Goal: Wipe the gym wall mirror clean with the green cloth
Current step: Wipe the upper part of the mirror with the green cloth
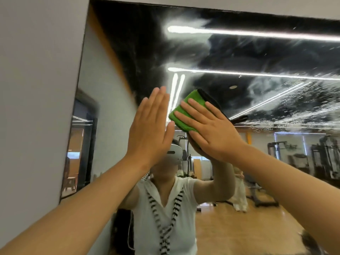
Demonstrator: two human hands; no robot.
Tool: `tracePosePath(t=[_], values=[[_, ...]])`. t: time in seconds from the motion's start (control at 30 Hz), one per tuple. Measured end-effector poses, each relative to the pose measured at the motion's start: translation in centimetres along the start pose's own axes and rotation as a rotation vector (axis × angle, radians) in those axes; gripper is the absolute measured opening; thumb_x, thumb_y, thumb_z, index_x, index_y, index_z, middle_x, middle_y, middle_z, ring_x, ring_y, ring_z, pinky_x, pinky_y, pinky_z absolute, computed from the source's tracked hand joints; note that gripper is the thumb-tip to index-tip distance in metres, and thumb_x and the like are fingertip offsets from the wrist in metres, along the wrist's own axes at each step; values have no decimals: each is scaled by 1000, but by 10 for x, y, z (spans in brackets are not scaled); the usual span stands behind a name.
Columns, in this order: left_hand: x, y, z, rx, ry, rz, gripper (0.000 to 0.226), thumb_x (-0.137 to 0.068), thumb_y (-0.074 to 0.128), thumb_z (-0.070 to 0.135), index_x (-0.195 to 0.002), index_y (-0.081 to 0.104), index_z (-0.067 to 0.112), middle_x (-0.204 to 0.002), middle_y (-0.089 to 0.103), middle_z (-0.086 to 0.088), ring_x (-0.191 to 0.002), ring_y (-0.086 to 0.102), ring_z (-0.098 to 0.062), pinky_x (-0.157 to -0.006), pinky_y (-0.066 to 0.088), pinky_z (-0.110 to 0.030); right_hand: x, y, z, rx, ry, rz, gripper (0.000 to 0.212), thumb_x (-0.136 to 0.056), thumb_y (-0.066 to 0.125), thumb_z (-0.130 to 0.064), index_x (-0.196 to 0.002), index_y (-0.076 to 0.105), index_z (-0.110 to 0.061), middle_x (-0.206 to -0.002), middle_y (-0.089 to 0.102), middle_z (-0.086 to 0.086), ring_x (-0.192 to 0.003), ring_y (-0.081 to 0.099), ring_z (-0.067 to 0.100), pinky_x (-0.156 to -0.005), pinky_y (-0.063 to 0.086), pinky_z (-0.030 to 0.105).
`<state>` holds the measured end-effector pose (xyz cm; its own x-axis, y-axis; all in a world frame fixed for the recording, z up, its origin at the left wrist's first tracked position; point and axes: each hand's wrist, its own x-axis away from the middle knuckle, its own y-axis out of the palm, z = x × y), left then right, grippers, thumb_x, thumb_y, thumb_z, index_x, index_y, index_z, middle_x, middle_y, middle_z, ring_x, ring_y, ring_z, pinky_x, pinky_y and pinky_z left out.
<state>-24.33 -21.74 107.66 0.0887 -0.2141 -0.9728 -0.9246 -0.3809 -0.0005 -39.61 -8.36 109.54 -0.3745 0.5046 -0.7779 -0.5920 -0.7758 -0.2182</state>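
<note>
Right hand (pixel 211 129), fingers straight and spread, presses the folded cloth (pixel 184 112) flat against the mirror (pixel 128 52), beside the smeared upper glass. Left hand (pixel 149 126) is flat and holds nothing. Cloth judged soft, light and prone to bunching; best pinned under the palm.

Our right hand (pixel 211 131) presses the green cloth (pixel 184 115) flat on the mirror (pixel 266 52). Our left hand (pixel 150 129) stands just beside the cloth, fingers straight, and bars the way leftward. Above and to the right, the smeared glass lies open to us as far as the top edge. Left of our left hand, a strip of glass runs to the mirror's edge, where the grey wall (pixel 36 89) begins.
</note>
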Motion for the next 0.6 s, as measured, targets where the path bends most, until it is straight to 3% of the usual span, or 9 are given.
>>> tracePosePath(t=[0.27, 0.4, 0.53, 0.6], values=[[-18, 24, 42, -33, -16, -16, 63, -101, 27, 35, -158, 21, 8, -167, 18, -8, -155, 9, -19, -123, -9, -23, 13, -5, 54, 0, 35, 21, 55, -101, 23, -37, -155, 19, -33, -164, 22, -5, -153, 15, 14, -123, 10, 41], [-7, 36, 42, -48, -118, -4, 63, -101, 25, 34, -159, 20, 8, -167, 17, -8, -155, 8, -17, -124, -8, -25, 15, -10, 78, -10, 115, 30, 56, -100, 18, -40, -155, 20, -36, -164, 20, -8, -153, 12, 11, -122, 5, 36], [-3, 36, 43, -23, -220, 35, 64, -101, 26, 34, -159, 20, 9, -167, 16, -6, -155, 7, -16, -127, 2, -33, 1, 2, 44, -61, 307, 163, 54, -100, 13, -42, -153, 18, -36, -164, 20, -5, -153, 12, 14, -122, 1, 36], [-3, 35, 44, -12, -222, 37, 61, -102, 30, 29, -158, 22, 8, -167, 18, -7, -155, 9, -16, -127, 8, -39, -6, 7, 18, -81, 241, 186, 54, -101, 16, -41, -154, 27, -32, -163, 27, -1, -152, 19, 18, -121, 4, 38]])
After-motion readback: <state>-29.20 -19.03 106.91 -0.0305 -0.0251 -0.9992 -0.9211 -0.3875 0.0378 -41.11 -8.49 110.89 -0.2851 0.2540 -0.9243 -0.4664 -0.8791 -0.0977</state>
